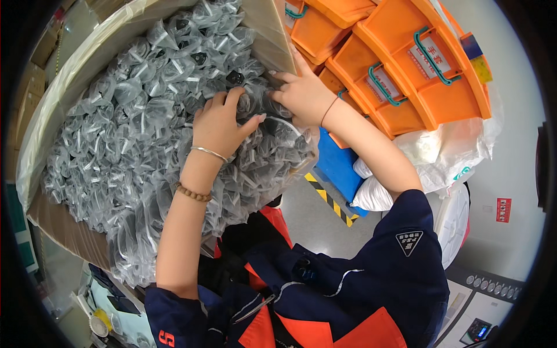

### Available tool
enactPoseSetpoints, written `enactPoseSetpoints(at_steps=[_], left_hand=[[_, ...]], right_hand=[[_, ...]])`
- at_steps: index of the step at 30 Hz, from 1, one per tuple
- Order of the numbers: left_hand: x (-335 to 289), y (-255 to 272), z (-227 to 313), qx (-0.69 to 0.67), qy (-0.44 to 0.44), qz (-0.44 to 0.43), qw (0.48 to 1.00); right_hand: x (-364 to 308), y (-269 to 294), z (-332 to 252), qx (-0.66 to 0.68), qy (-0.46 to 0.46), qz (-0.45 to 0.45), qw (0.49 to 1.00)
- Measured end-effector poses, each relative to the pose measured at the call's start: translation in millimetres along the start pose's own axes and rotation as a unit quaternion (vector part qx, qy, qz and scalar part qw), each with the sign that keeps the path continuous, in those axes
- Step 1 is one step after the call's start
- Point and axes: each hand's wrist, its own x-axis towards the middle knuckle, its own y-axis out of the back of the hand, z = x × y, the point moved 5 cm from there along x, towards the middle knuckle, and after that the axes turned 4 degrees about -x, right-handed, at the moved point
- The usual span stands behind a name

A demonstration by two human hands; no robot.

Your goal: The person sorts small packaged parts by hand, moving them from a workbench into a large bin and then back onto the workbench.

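Note:
A large carton [270, 37] is filled with many small clear plastic bags [142, 119], heaped close together. Dark pieces, such as a black part [234, 78], show through some of them; their kind cannot be made out. My left hand [221, 123] lies on top of the heap, its fingers bent and spread, with the thumb apart. To its right, my right hand [306, 95] is at the carton's right side, fingers apart, one stretched along the carton wall and the others touching the bags. Neither hand visibly holds a bag.
Orange bins [400, 69] with green handles stand at the upper right. Below them are a blue object [339, 165] and white plastic bags [429, 145]. Yellow-black tape [331, 200] marks the floor. A translucent liner [64, 81] covers the carton's left rim.

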Motion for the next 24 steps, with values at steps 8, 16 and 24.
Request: enactPoseSetpoints(at_steps=[8,16,24], left_hand=[[4,6,0,0.021,0.064,-0.058,0.996],[9,-42,67,0.110,-0.276,-0.100,0.949],[14,-77,60,0.098,-0.176,-0.235,0.951]], right_hand=[[-33,67,30,0.068,-0.176,0.223,0.956],[-91,52,45,0.368,-0.333,0.326,0.804],[-159,17,32,0.528,-0.354,0.347,0.690]])
